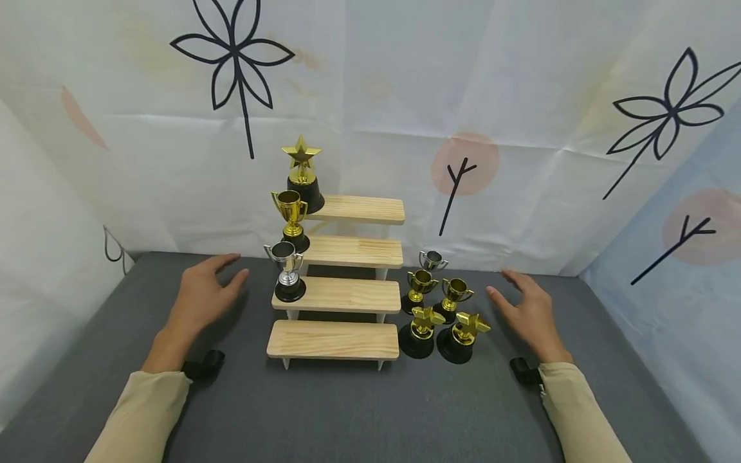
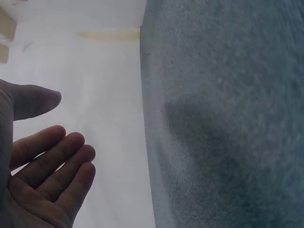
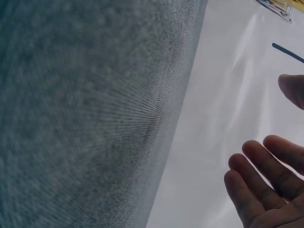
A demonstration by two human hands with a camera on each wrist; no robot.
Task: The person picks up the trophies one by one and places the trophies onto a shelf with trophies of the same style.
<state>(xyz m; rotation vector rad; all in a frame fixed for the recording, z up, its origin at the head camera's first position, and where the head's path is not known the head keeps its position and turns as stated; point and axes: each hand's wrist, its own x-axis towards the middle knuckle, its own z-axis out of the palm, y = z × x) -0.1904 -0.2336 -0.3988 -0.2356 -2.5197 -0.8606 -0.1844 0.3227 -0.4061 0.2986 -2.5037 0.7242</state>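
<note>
left hand and right hand hold nothing, thumbs apart from fingers; three trophies stand on the stepped rack, one per tier, likely for visibility; five more trophies cluster beside it.

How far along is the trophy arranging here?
Looks partway done: a gold star trophy, gold cup trophy and silver cup trophy stand on the upper three wooden tiers. In hand: nothing; left hand and right hand are empty. Apparently remaining: five trophies on the table, beside the tiers.
</note>
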